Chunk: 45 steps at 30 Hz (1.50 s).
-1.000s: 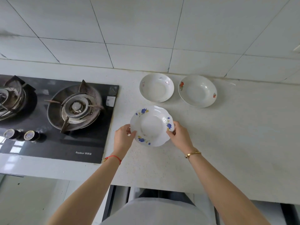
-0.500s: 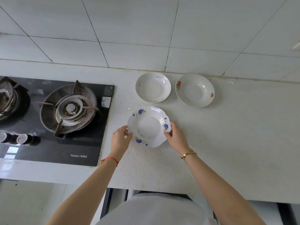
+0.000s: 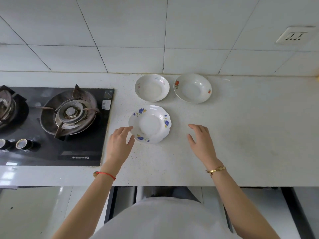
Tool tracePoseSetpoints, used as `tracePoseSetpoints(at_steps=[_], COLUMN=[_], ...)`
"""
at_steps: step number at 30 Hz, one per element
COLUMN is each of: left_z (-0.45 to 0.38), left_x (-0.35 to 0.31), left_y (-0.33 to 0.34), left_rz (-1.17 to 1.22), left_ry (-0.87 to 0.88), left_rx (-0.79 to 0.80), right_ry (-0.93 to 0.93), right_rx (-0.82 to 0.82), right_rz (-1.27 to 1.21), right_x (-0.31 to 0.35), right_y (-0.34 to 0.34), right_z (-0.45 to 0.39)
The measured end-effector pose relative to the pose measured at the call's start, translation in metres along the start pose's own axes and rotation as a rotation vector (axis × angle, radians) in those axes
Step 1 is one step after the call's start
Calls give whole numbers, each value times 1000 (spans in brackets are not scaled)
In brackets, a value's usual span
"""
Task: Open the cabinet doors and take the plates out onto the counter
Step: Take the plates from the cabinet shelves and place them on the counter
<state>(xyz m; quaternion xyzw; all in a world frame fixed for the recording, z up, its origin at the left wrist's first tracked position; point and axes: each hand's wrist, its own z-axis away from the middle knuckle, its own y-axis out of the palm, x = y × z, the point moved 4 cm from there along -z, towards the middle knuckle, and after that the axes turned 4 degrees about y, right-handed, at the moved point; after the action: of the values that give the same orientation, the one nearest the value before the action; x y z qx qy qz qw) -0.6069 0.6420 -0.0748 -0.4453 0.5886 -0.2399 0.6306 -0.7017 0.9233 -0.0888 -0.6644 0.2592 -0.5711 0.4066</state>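
A white plate with blue flowers [image 3: 149, 123] and a scalloped rim rests flat on the pale counter [image 3: 241, 135]. My left hand [image 3: 120, 144] hovers open at its left rim, fingertips close to or just touching the edge. My right hand [image 3: 201, 141] is open and clear of the plate, a hand's width to its right. Behind stand two more plates side by side: one with faint pink flowers [image 3: 151, 87] and one with red flowers [image 3: 192, 88]. Below the counter edge, the open cabinet doors [image 3: 120, 200] show partly, hidden by my body.
A black glass gas hob [image 3: 51, 152] with two burners and two knobs fills the counter's left side. A tiled wall runs behind, with a white socket [image 3: 296, 35] at the upper right. Bare counter stretches to the right of the plates.
Both hands held the blue-flowered plate by its rim; now it lies on the counter. My right hand has let go and moved right, my left hand has opened beside it.
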Motion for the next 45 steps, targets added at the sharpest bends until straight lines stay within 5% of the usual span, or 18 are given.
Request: tracePoseSetpoints(at_steps=[10, 29, 45], left_z=[81, 356, 426], left_x=[-63, -221, -234], left_y=[-13, 65, 73], left_rz=[-37, 23, -4], left_ry=[182, 32, 0], left_rx=[-88, -109, -42], right_ry=[-17, -44, 7], right_rx=[-97, 52, 75], right_rz=[-7, 14, 10], right_x=[-34, -198, -225], right_y=[-60, -168, -162], right_z=[104, 338, 413])
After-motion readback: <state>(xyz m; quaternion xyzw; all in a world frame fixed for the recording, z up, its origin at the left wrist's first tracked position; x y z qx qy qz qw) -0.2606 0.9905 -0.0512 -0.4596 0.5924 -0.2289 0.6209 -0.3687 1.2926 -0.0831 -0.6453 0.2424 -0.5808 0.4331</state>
